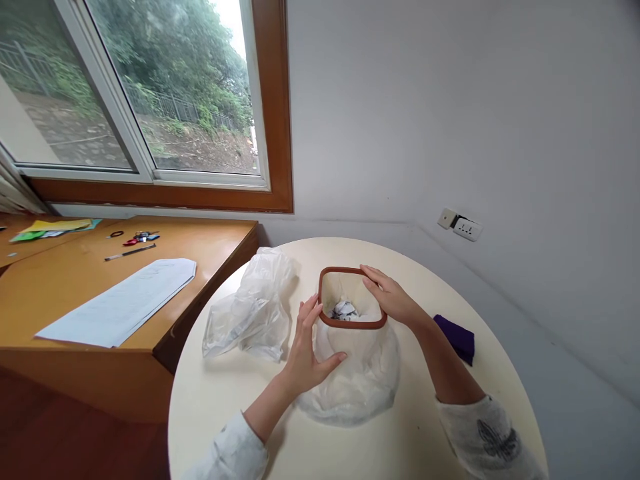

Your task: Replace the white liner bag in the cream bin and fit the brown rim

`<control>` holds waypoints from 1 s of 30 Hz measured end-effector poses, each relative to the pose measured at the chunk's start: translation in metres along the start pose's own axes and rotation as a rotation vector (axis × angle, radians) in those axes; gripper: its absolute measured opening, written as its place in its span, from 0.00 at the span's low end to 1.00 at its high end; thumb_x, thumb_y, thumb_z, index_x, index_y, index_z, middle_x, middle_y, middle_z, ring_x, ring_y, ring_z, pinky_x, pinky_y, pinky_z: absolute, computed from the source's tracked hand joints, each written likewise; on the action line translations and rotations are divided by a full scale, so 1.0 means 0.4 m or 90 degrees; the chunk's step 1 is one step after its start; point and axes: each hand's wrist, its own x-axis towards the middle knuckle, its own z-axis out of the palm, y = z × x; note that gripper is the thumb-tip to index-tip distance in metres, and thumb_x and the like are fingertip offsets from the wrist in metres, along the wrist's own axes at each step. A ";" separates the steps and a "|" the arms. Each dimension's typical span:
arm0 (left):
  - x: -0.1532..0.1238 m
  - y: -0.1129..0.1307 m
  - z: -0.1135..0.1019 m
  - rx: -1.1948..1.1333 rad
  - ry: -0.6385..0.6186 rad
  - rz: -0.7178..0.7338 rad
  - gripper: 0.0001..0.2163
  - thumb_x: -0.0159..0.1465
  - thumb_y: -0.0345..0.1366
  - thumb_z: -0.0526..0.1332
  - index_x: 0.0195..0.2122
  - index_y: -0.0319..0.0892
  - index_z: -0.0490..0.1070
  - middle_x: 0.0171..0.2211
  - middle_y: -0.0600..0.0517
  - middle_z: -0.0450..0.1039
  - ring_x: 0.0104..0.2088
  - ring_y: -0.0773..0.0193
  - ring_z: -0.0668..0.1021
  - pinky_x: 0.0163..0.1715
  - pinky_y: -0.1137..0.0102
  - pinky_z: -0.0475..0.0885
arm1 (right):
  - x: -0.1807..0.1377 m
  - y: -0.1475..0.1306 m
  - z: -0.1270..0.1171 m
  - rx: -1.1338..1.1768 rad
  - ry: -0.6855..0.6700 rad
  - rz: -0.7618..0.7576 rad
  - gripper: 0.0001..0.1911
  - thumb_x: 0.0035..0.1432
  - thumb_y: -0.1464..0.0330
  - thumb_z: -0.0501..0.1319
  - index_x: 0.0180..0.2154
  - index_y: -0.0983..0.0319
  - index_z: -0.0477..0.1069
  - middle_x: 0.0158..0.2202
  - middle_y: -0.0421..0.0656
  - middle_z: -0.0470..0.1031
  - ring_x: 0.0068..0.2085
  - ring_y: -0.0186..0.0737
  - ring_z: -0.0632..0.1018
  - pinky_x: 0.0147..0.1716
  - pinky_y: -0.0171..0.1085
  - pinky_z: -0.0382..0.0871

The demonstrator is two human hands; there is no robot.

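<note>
A small waste bin (350,293) with a brown rim (350,325) stands on the round cream table (240,407), with crumpled paper (344,310) inside. A clear plastic bag (360,380) is gathered around the bin's lower part. My left hand (306,350) rests against the bin's left side and the bag, fingers stretched up and thumb spread. My right hand (390,297) lies over the rim's right edge, fingers extended along it. A second crumpled clear plastic bag (253,310) lies on the table just left of the bin.
A folded purple cloth (456,338) lies at the table's right edge. A wooden desk (100,293) to the left carries a white sheet (125,303), a pen (130,252) and coloured papers (53,228). A wall socket (463,227) sits on the right wall, below and right of the window.
</note>
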 end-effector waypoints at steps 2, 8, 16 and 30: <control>0.000 0.000 0.000 -0.004 0.002 0.000 0.38 0.54 0.41 0.64 0.61 0.43 0.43 0.61 0.38 0.46 0.62 0.47 0.51 0.59 0.45 0.43 | -0.001 0.004 0.004 -0.005 -0.003 0.001 0.27 0.60 0.54 0.48 0.58 0.57 0.57 0.61 0.42 0.56 0.61 0.42 0.57 0.60 0.45 0.49; 0.005 -0.003 -0.002 -0.011 0.007 0.002 0.36 0.54 0.38 0.64 0.59 0.44 0.45 0.60 0.38 0.49 0.61 0.48 0.54 0.58 0.45 0.45 | -0.003 0.005 0.005 -0.046 0.000 -0.001 0.26 0.60 0.56 0.48 0.57 0.58 0.59 0.60 0.43 0.58 0.60 0.42 0.59 0.60 0.45 0.51; 0.007 0.000 -0.001 -0.019 0.013 -0.014 0.33 0.55 0.38 0.63 0.58 0.44 0.47 0.59 0.39 0.50 0.60 0.48 0.55 0.56 0.45 0.52 | -0.018 -0.015 0.007 -0.100 -0.009 0.016 0.26 0.62 0.58 0.44 0.58 0.60 0.57 0.60 0.43 0.57 0.60 0.41 0.59 0.59 0.44 0.51; 0.004 -0.005 0.011 -0.020 0.047 -0.050 0.28 0.55 0.33 0.63 0.54 0.45 0.51 0.56 0.40 0.53 0.59 0.50 0.58 0.54 0.49 0.58 | -0.023 -0.060 0.000 -0.318 -0.052 0.030 0.25 0.63 0.61 0.41 0.59 0.60 0.54 0.60 0.43 0.58 0.58 0.45 0.62 0.55 0.45 0.53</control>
